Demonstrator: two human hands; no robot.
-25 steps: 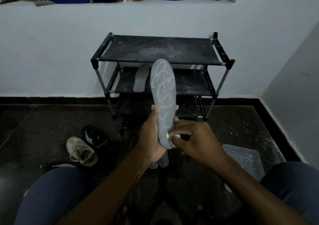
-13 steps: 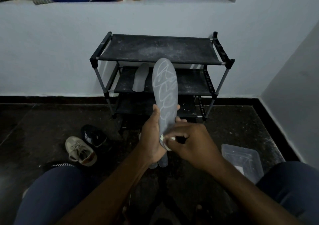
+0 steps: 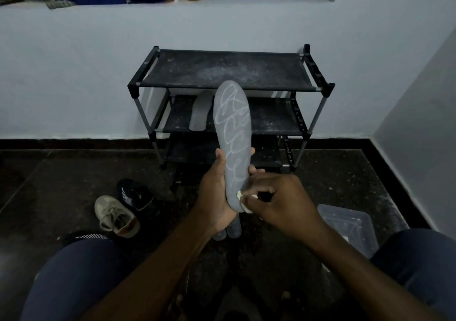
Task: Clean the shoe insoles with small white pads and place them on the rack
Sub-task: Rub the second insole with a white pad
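Note:
My left hand (image 3: 216, 192) grips a grey insole (image 3: 233, 133) by its lower half and holds it upright, toe up. White scribbled marks cover its face. My right hand (image 3: 278, 202) pinches a small white pad (image 3: 243, 201) against the insole's heel edge. A black three-tier rack (image 3: 229, 71) stands against the wall behind. Another grey insole (image 3: 200, 114) lies on its middle shelf. Two more insoles (image 3: 233, 229) lie on the floor under my hands, mostly hidden.
A beige sneaker (image 3: 116, 216) and a black shoe (image 3: 135, 193) sit on the dark floor at the left. A clear plastic container (image 3: 348, 224) stands at the right by my knee. White walls close off the back and right.
The right hand with the pad has shifted slightly along the insole's heel edge. The insole has tilted a little and stays upright in my left hand.

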